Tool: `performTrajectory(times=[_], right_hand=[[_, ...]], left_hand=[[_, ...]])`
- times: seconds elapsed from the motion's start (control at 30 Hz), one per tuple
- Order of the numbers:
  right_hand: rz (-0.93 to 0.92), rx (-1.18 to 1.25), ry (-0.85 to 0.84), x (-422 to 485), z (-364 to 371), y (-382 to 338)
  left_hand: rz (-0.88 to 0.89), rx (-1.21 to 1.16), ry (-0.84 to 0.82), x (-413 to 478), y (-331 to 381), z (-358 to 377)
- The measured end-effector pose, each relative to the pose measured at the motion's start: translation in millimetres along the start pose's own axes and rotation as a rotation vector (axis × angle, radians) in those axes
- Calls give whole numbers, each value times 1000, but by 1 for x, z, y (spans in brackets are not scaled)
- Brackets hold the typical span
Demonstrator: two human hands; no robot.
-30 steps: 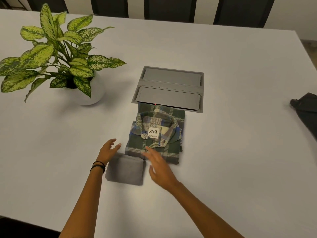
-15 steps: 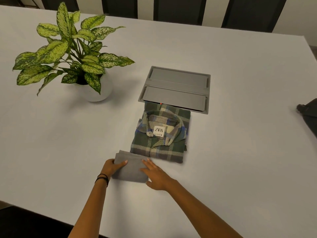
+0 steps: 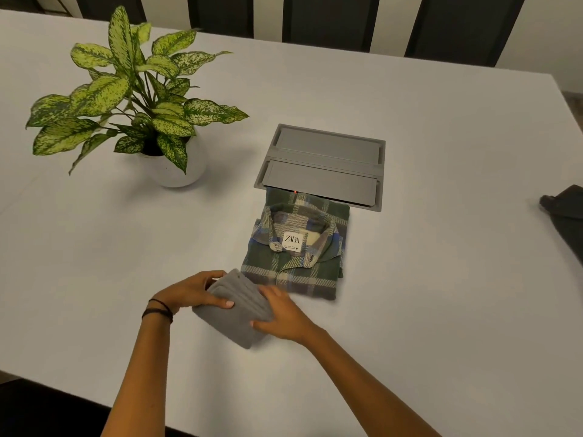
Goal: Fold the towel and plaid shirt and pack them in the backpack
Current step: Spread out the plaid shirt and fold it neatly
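Now the left hand (image 3: 186, 293) and the right hand (image 3: 285, 316) have tipped the grey towel (image 3: 233, 320) up on a slant. A moment ago it lay flat under them.

The big white table (image 3: 441, 294) holds everything. A leafy plant (image 3: 135, 99) in a white pot (image 3: 186, 165) stands at ten o'clock from the shirt. A grey panel (image 3: 325, 152) is set in the table at twelve o'clock. The folded plaid shirt (image 3: 315, 275) lies flat, with its far edge over the panel's rim. A dark thing (image 3: 564, 212) sits at three o'clock, by the table's edge.

The folded towel is at seven o'clock, just beside the shirt. The left hand grips its left side, thumb on top. The right hand holds its right side. A black band (image 3: 157, 312) is on the left wrist.
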State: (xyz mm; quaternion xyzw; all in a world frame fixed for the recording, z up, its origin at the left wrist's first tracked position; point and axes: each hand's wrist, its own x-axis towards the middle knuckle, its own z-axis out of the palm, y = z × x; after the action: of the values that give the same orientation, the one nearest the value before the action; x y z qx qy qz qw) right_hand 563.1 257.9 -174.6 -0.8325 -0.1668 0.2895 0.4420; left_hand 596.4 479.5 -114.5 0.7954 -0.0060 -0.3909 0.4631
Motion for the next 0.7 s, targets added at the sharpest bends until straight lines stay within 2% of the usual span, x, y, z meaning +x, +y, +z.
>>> performTrajectory(times=[0.1,0.2,0.37,0.53,0.6,0.7], right_hand=[[183,298,-146,-4,-7,-3],[238,355,-143,-6,-17,-1],[255,480,-4,-5,-49,-1],[285,621,256,7,-72,-3],[318,644,398,17,-77,-3],[321,659,518,32,-83,0]], left_hand=[[26,88,-3,8,12,-4],[92,118,37,19,29,0],[248,70,210,39,53,4],[439,195,542,67,73,14],[477,224,573,75,78,17],[524,296,568,85,82,27]])
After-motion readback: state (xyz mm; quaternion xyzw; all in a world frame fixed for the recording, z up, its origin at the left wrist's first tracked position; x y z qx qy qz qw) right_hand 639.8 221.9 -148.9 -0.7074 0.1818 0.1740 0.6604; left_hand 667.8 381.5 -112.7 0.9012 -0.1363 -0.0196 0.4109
